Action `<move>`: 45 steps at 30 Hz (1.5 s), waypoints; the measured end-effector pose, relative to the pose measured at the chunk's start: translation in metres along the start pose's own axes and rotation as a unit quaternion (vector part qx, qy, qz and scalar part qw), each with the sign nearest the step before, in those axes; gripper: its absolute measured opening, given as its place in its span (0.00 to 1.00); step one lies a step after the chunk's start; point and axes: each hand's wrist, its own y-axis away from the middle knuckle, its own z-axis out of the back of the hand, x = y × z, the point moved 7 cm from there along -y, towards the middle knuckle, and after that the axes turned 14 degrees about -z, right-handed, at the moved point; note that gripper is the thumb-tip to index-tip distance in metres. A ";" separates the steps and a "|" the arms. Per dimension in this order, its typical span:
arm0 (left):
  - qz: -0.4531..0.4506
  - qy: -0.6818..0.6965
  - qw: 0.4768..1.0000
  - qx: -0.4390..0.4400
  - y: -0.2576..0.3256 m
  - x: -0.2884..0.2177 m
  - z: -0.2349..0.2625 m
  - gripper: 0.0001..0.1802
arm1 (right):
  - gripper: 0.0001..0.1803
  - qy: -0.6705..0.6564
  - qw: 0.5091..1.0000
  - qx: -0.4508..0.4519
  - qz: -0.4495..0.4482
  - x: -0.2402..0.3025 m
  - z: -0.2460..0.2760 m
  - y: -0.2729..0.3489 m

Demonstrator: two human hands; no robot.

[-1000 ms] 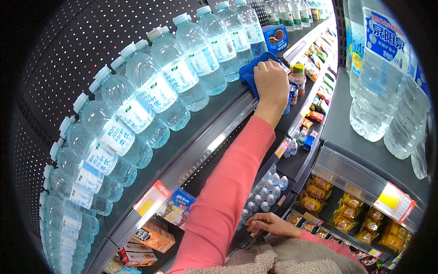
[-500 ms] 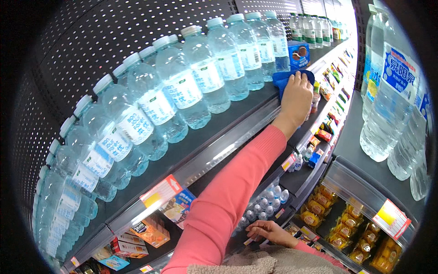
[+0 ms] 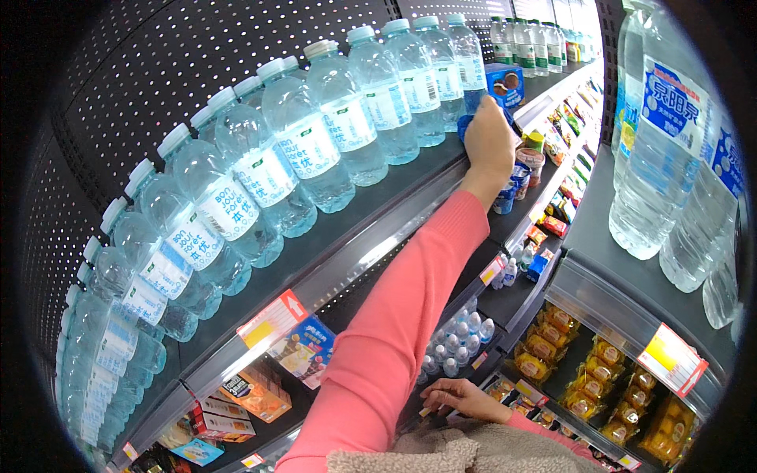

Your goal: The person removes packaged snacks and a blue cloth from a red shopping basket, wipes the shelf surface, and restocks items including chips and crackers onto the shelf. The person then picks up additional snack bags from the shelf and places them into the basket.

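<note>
A fluffy beige fleece garment (image 3: pixel 441 456) is seen at the lower edge, below the dark metal top shelf (image 3: pixel 378 213) that serves as the reference. The right hand (image 3: pixel 465 396) is held low, well beneath that shelf, with its fingers curled against the edge of a lower shelf; whether anything is gripped there cannot be told. Just above this hand, small white-capped bottles (image 3: pixel 453 347) are stacked on a lower level. Under the front lip of the top shelf, orange and blue cartons (image 3: pixel 272 374) are stored, and a red and yellow price tag (image 3: pixel 272 319) is fixed to the lip itself.

The left arm, in a pink knitted sleeve (image 3: pixel 402 315), is extended upward across the shelf front. The left hand (image 3: pixel 489 146) is placed at the far part of the top shelf, closed on a blue cloth (image 3: pixel 467 126) that is pressed against the shelf surface. Large clear plastic water bottles with pale blue labels (image 3: pixel 315 142) are lined along the rear of the shelf, beside the hand. A blue carton (image 3: pixel 505 83) stands just beyond the cloth.
</note>
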 end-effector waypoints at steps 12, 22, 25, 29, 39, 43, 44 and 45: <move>-0.063 -0.125 0.988 0.065 -0.017 0.012 -0.031 0.12 | 0.20 0.003 1.000 -0.008 -0.015 -0.012 0.006 0.003; 0.130 -0.014 0.991 -0.006 -0.027 0.025 -0.017 0.15 | 0.20 -0.013 1.000 -0.023 -0.001 -0.014 0.016 0.012; 0.147 -0.015 0.989 -0.008 -0.030 0.028 -0.017 0.14 | 0.20 -0.009 1.000 -0.026 -0.013 -0.016 0.016 0.010; 0.121 -0.024 0.992 -0.009 -0.027 0.024 -0.019 0.15 | 0.20 -0.007 1.000 -0.017 -0.003 -0.014 0.014 0.011; -0.242 -0.034 0.968 0.061 0.029 -0.027 0.004 0.11 | 0.19 -0.012 1.000 -0.005 -0.005 -0.014 0.014 0.010; -0.304 -0.145 0.932 0.134 0.051 -0.034 -0.001 0.08 | 0.18 0.004 1.000 0.017 0.004 -0.011 0.003 0.004; -0.303 -0.147 0.933 0.124 0.054 -0.034 0.004 0.09 | 0.17 0.004 1.000 0.022 -0.002 -0.012 0.000 0.002; -0.295 -0.153 0.934 0.131 0.057 -0.033 0.008 0.09 | 0.17 0.004 0.999 0.030 -0.010 -0.012 -0.004 0.001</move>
